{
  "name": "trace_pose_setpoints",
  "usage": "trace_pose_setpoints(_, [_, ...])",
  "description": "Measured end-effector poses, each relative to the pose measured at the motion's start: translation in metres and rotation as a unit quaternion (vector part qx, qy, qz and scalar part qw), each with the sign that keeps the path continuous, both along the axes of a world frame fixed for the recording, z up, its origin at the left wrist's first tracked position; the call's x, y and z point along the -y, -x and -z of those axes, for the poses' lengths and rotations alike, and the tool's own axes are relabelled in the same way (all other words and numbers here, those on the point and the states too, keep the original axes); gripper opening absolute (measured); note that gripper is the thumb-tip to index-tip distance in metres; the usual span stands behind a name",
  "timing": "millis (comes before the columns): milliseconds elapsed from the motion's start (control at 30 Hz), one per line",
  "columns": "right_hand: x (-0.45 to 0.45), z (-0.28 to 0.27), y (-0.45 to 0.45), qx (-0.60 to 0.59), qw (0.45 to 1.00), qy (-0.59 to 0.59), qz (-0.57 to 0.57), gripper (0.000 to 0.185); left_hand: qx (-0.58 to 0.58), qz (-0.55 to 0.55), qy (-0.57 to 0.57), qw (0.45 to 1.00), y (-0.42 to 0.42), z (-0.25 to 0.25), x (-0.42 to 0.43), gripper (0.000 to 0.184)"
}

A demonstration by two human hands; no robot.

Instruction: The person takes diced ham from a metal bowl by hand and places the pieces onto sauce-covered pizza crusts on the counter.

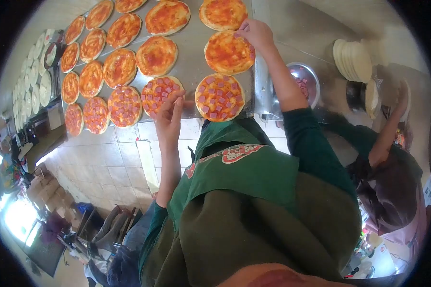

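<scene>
My right hand (pixel 256 34) is over a sauced pizza base (pixel 227 53) in the right-hand column, fingers pinched together around what looks like diced ham; a few pink cubes lie at that base's right edge. My left hand (pixel 169 115) hangs at the table's near edge, fingers loosely bent and apart, beside a pizza with ham cubes (pixel 159 91). Just right of it sits another ham-topped pizza (pixel 220 98). A metal bowl (pixel 315 79) holding diced ham (pixel 301 85) stands right of my right forearm, which partly hides it.
Several sauced bases (pixel 157 56) lie in rows on the metal table (pixel 191 67); the nearest row carries ham. Pale dough rounds (pixel 353 61) are stacked at right. Another person's arm (pixel 390 129) reaches in there. More pale rounds (pixel 33 81) are at far left.
</scene>
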State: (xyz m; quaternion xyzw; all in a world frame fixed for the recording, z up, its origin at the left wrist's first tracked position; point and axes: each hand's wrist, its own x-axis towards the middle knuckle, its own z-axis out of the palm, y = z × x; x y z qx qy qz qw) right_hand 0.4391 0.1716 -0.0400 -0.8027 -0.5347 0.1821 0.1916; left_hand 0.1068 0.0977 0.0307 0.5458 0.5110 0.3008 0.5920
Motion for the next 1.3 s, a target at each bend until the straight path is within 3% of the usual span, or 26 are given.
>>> trace_pose_setpoints(67, [0.011,-0.004,-0.004,-0.064,0.996,-0.05,0.034,0.025,-0.019,0.002,-0.007,1.0,0.007,-0.006,0.005,0.029])
trace_pose_setpoints(167, [0.044,0.007,-0.013,-0.039,0.986,-0.156,0.048,0.024,-0.01,0.007,0.0,1.0,0.014,-0.016,0.012,0.031])
trace_pose_setpoints(267, [0.117,0.009,-0.024,-0.114,0.969,-0.161,0.15,0.022,0.005,0.018,0.006,1.0,0.021,-0.02,0.018,0.031])
trace_pose_setpoints(367, [0.198,-0.002,-0.039,-0.016,0.968,-0.159,0.194,0.022,-0.008,0.053,-0.033,0.998,0.026,-0.022,0.019,0.029])
trace_pose_setpoints(467, [0.262,0.002,-0.062,-0.196,0.92,-0.115,0.32,0.027,0.003,0.085,-0.048,0.995,0.026,-0.01,0.015,0.029])
trace_pose_setpoints(500, [0.278,0.003,-0.066,-0.164,0.921,-0.093,0.342,0.023,0.02,0.094,-0.036,0.995,0.023,-0.009,0.014,0.028])
trace_pose_setpoints(700, [0.313,0.017,-0.079,-0.168,0.945,-0.05,0.276,0.023,0.034,0.105,-0.043,0.993,0.002,-0.02,0.02,0.029])
trace_pose_setpoints(900, [0.299,0.019,-0.099,-0.025,0.986,-0.011,0.162,0.019,0.015,0.076,-0.047,0.996,-0.029,-0.04,0.054,0.029])
trace_pose_setpoints(1100, [0.292,0.031,-0.124,-0.084,0.984,-0.01,0.157,0.021,-0.001,0.026,-0.04,0.999,-0.05,-0.047,0.083,0.029])
trace_pose_setpoints(1200, [0.287,0.041,-0.127,-0.06,0.995,-0.026,0.081,0.02,0.003,-0.008,-0.031,0.999,-0.059,-0.045,0.096,0.029])
trace_pose_setpoints(1300, [0.285,0.043,-0.128,-0.01,0.998,0.051,0.037,0.029,0.009,-0.032,-0.011,0.999,-0.068,-0.039,0.106,0.03])
